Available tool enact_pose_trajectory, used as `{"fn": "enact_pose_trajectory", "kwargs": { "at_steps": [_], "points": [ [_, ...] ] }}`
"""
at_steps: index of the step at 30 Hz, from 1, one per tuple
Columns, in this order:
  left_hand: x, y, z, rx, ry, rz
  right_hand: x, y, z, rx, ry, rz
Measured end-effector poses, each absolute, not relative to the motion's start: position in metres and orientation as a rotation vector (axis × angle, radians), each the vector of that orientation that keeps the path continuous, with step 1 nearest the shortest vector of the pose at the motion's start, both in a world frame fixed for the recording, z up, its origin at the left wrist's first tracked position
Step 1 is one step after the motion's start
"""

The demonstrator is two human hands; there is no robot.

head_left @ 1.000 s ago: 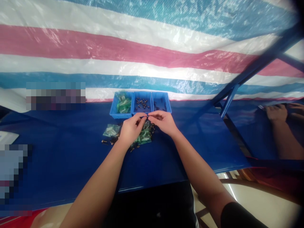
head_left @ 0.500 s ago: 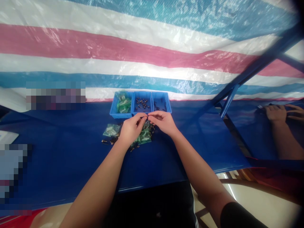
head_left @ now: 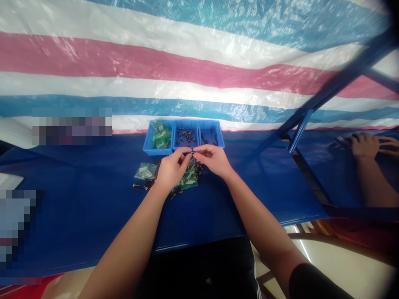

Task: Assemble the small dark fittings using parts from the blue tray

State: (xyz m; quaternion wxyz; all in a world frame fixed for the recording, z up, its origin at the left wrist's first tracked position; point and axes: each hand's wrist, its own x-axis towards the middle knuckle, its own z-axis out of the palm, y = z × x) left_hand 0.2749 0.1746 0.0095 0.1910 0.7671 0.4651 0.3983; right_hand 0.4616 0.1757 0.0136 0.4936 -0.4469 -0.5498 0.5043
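My left hand (head_left: 173,165) and my right hand (head_left: 213,159) meet fingertip to fingertip just in front of the blue bins. Both are pinched closed around something small and dark, too little to name. Under and between them lies a pile of green-tinted plastic packets (head_left: 189,179) mixed with dark screws. A clear packet (head_left: 146,170) and a loose screw (head_left: 136,186) lie left of my left hand. Behind the hands, the left bin (head_left: 149,146) holds green packets, the middle bin (head_left: 186,123) short brass-and-black screws, and the right bin (head_left: 210,125) a few thin dark pieces.
The blue table (head_left: 102,207) runs under everything, with a striped plastic sheet (head_left: 156,62) behind it. A blue metal frame (head_left: 324,95) slants down on the right. Beyond it, another person's hands (head_left: 366,145) rest over the table.
My fingertips have shifted very slightly against each other. The pile and bins stay as they were. The other person's hands at the right have moved a little.
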Motion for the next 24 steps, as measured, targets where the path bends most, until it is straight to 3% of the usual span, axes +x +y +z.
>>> {"fn": "enact_pose_trajectory", "kwargs": {
  "at_steps": [24],
  "points": [
    [0.2746,0.1750,0.0084,2.152,1.317,1.108,0.4616,0.1751,0.0135,-1.106,-1.327,1.241]
  ]
}}
